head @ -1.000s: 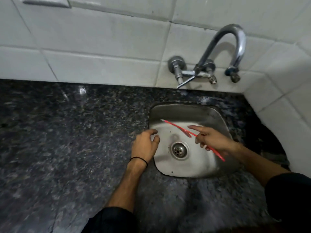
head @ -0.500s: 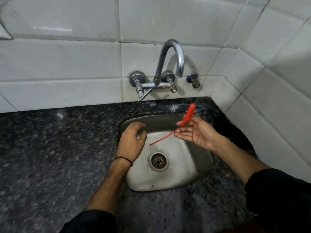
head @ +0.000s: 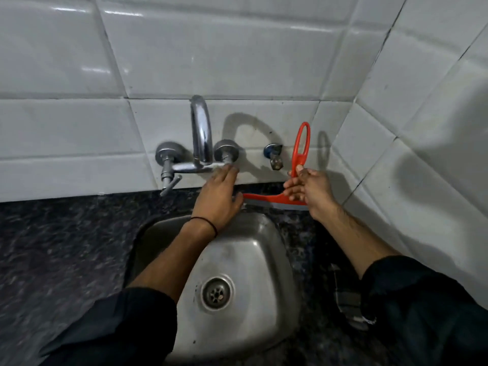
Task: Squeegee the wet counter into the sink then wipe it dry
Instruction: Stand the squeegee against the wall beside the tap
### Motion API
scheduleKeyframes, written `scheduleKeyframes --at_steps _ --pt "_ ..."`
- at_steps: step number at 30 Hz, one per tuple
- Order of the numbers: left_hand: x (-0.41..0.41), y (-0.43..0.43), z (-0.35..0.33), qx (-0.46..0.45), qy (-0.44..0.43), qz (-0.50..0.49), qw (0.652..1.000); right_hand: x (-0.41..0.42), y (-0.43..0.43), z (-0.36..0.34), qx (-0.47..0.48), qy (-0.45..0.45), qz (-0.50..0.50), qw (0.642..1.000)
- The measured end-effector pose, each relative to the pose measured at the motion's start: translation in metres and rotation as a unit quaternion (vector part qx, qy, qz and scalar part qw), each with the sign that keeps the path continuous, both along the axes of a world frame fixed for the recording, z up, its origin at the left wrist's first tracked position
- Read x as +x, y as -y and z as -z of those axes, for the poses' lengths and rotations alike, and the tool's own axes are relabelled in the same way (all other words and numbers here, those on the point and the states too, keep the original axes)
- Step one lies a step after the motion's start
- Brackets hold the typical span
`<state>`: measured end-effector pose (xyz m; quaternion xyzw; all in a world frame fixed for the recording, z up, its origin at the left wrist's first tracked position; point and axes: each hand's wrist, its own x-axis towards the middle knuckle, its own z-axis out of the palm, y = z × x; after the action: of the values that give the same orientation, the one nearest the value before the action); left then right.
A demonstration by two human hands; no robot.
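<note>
A red squeegee stands upright against the back wall, its looped handle up and its grey-edged blade low on the strip of counter behind the sink. My right hand grips the handle's lower part. My left hand reaches over the steel sink with fingers spread; its fingertips touch the right tap knob and its thumb side lies beside the blade's left end. The dark speckled granite counter surrounds the sink.
A chrome wall tap with a lever at left sits above the sink. A small valve sticks out of the white tiled wall. The side wall closes the corner at right. A striped cloth lies on the counter right of the sink.
My right hand has carried the squeegee from above the basin to the back wall and stood it upright. My left hand has moved from the sink's left rim up to the tap.
</note>
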<state>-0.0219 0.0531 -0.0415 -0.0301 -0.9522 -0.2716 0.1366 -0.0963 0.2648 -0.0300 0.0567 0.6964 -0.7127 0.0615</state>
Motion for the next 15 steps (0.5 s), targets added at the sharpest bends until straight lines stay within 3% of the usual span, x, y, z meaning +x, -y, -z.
scheduleKeyframes --at_steps 5,10,15 --pt "-0.047 -0.007 0.012 -0.154 0.085 -0.085 0.981 -0.061 -0.014 0.020 0.081 -0.009 0.001 0.997" --pt "-0.058 -0.013 0.032 -0.146 0.059 -0.107 0.982 -0.091 -0.032 0.052 0.137 0.029 -0.026 0.990" --pt "-0.067 -0.019 0.032 -0.145 0.061 -0.116 0.981 -0.102 -0.039 0.073 0.136 0.025 -0.002 0.990"
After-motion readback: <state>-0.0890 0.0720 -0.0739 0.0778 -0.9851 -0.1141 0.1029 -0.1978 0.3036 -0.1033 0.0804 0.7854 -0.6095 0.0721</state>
